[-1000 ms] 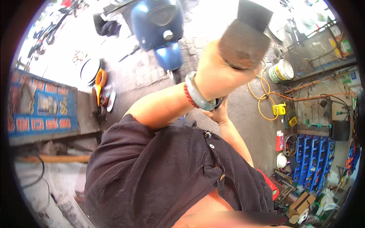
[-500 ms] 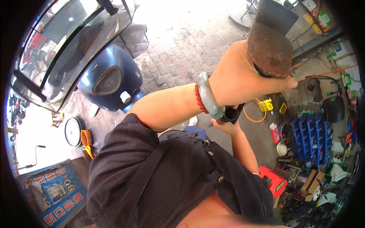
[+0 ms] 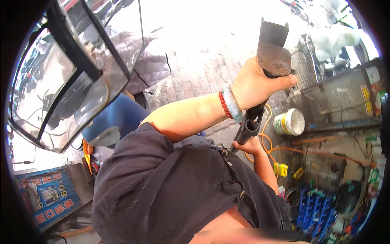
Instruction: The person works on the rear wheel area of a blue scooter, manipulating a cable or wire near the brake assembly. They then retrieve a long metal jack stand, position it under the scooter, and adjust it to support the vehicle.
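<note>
My left hand (image 3: pixel 252 87), with a grey bangle and red beads at its wrist, grips a black metal part (image 3: pixel 249 131) just under its rusty upper plate (image 3: pixel 274 60). An upright dark bracket tops that plate. The part runs down as tubes to my right hand (image 3: pixel 252 147), which holds its lower end near the front of my dark shirt (image 3: pixel 174 187). The left hand's fingers are mostly hidden behind the part; its thumb wraps over the front.
A blue scooter (image 3: pixel 113 118) with a clear windscreen (image 3: pixel 48 105) stands at left. At right are a white bucket (image 3: pixel 289 121), an orange hose (image 3: pixel 317 153), a metal bench (image 3: pixel 329 101) and blue bins (image 3: pixel 313 209). A blue printed board (image 3: pixel 44 199) lies lower left.
The view has swung, bringing the scooter's windscreen in at left. Since half a second ago, more of the tubes shows between my hands, and the upper plate sits lower and further left in view.
</note>
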Motion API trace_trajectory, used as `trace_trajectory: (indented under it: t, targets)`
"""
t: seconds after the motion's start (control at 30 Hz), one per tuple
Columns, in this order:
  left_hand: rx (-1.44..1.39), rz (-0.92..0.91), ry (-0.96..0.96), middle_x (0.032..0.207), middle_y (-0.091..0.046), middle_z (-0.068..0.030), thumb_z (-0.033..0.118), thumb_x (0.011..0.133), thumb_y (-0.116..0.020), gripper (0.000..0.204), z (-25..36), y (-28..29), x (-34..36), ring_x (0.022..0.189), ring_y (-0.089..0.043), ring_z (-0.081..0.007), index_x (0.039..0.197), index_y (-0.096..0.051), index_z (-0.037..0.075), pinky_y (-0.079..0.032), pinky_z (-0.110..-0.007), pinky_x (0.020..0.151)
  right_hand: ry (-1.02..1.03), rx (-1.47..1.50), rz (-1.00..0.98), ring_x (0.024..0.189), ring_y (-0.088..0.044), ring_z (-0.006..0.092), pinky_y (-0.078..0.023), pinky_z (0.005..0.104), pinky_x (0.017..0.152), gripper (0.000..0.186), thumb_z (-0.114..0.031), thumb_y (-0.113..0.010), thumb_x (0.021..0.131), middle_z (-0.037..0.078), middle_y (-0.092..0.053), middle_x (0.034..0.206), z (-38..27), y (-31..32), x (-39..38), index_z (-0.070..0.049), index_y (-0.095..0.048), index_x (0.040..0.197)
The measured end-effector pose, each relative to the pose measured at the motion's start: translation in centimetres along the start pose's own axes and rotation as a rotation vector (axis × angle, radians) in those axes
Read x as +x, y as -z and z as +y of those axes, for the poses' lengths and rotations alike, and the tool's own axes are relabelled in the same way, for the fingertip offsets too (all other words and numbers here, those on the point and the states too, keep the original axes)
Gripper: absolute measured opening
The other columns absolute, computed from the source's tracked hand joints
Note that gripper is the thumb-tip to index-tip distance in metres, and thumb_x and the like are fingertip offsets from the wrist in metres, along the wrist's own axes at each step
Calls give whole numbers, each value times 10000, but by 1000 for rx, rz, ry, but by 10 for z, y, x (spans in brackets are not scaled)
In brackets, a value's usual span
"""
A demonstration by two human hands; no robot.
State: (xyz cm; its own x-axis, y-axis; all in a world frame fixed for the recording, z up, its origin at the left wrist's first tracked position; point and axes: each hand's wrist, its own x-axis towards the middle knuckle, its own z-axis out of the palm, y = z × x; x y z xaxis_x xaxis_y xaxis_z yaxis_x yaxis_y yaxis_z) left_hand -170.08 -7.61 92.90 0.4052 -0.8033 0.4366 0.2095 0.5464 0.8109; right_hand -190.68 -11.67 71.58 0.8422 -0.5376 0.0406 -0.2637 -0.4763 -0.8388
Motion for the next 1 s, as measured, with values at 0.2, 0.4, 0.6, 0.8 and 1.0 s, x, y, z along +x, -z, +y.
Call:
trace_trajectory:
  t: [0.2, 0.4, 0.6, 0.8, 1.0]
  targets:
    - [-9, 25, -55, 679, -550, 27, 203, 741, -756, 247, -63, 72, 154, 633, -475, -61, 769, -576, 37, -425, -255, 594, -18, -14, -14, 1031, -489, 277, -390, 396, 925, 928, -245, -816, 508, 131, -479, 1097, 40, 52, 171, -40, -305, 1255]
    - [-81, 76, -45, 677, -549, 36, 183, 755, -746, 223, -111, 134, 316, 626, -474, -68, 754, -576, 38, -418, -259, 589, 33, 16, -47, 1041, -503, 272, -404, 393, 914, 944, -238, -817, 520, 139, -487, 1124, 70, 106, 341, -33, -288, 1275]
    - [-143, 180, -24, 792, -583, 12, 149, 783, -734, 193, -179, 227, 455, 714, -524, -81, 881, -603, 46, -431, -246, 666, 0, 209, -305, 1114, -438, 209, -347, 364, 978, 984, -226, -844, 510, 91, -461, 1185, 121, 147, 524, -42, -303, 1311]
    - [-164, 495, -65, 778, -577, 15, 84, 761, -733, 163, -209, 328, 585, 720, -520, -85, 827, -589, 45, -423, -249, 663, 8, 107, -548, 1125, -451, 264, -346, 381, 986, 1009, -224, -809, 516, 145, -468, 1194, 145, 169, 743, -41, -255, 1340]
    - [-145, 731, -245, 801, -585, 24, 143, 764, -760, 210, -214, 454, 677, 724, -514, -84, 879, -602, 64, -424, -240, 673, 220, 63, -764, 1140, -467, 259, -354, 373, 991, 1034, -218, -792, 517, 139, -471, 1210, 138, 159, 954, -31, -236, 1369]
